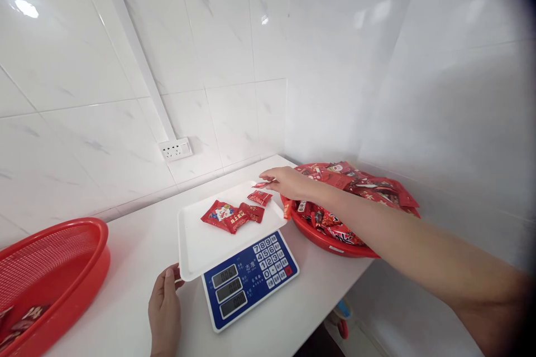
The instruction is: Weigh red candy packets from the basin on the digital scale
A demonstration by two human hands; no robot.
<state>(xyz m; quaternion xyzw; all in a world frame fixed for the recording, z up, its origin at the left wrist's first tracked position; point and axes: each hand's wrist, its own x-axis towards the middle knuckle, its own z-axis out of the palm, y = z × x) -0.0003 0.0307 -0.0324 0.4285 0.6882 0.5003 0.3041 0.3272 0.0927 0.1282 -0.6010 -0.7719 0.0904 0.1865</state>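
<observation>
A blue digital scale (251, 279) with a white weighing tray (201, 245) stands on the white counter. Several red candy packets (234, 215) lie on the tray. My right hand (287, 181) reaches over the tray's far right corner, its fingers pinched on a small red candy packet (262, 184). My left hand (165, 307) rests on the counter and touches the tray's near left corner. A red bowl (330, 240) heaped with red candy packets sits to the right of the scale, under my right forearm.
A red plastic basket (54, 273) with a few packets in it sits at the left edge. A wall socket (176, 149) is on the tiled wall behind. The counter ends just right of the red bowl and in front of the scale.
</observation>
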